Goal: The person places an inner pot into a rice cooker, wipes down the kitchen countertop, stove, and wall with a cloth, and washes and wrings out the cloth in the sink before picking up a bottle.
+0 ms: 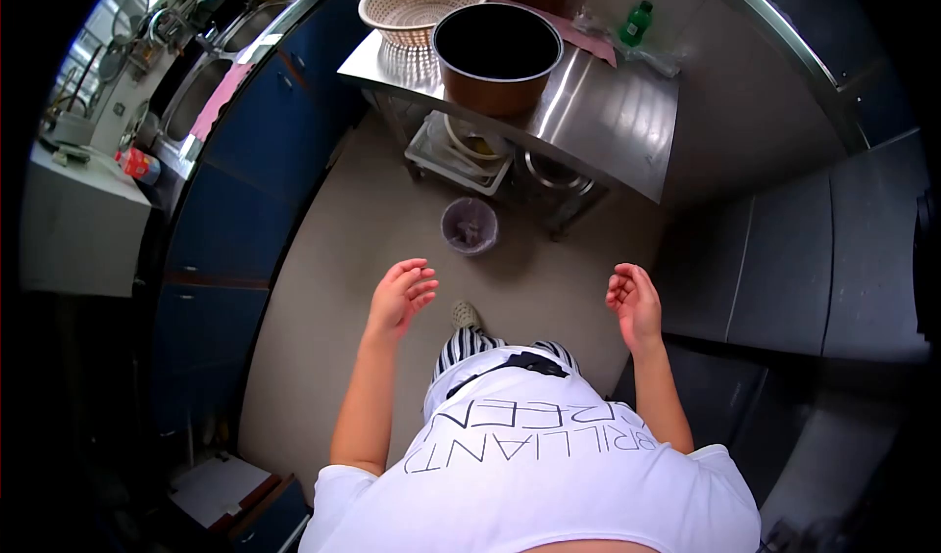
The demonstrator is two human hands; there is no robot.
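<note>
My left hand (400, 298) is held out in the air over the floor, its fingers slightly curled and apart, with nothing in it. On the other side my right hand (635, 303) is raised at about the same height, palm turned inward, fingers loosely bent and empty. Neither hand touches anything. Between and beyond them a small lined waste bin (470, 226) stands on the floor. Farther off is a steel table (608, 112) bearing a large dark-lined pot (497, 58) and a cream plastic colander (417, 6).
A green bottle (636, 24) and plastic wrap lie at the table's back. Below it a white crate (459, 166) holds containers. Blue cabinets (230, 190) with sinks (201, 97) line the left. Dark panels (774, 269) stand at right. A clipboard (221, 484) lies lower left.
</note>
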